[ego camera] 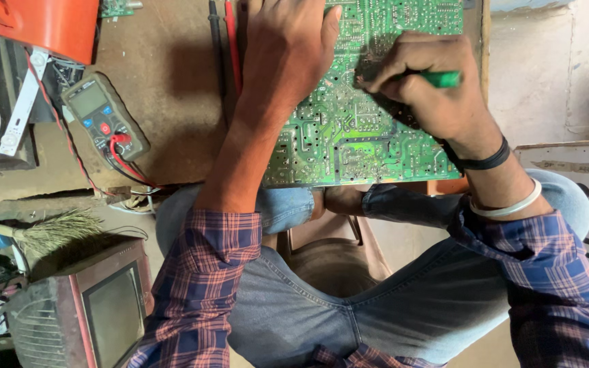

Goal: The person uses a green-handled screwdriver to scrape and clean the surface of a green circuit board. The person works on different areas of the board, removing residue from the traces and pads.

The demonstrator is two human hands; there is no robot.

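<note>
My right hand [424,85] is closed around a green-handled tool [441,79], its tip hidden against the green circuit board [349,129]. My left hand [288,48] lies flat and open on the board's left part. The board rests on the brown worktop [165,88], above my knees. Further left I see a multimeter [103,119] with red and black leads.

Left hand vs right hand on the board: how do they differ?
The left hand lies flat, palm down, on the green circuit board and holds nothing; the right hand is curled around a green-handled tool. The right wrist carries a black band and a white bangle; the left wrist is bare. Both are over the board.
</note>
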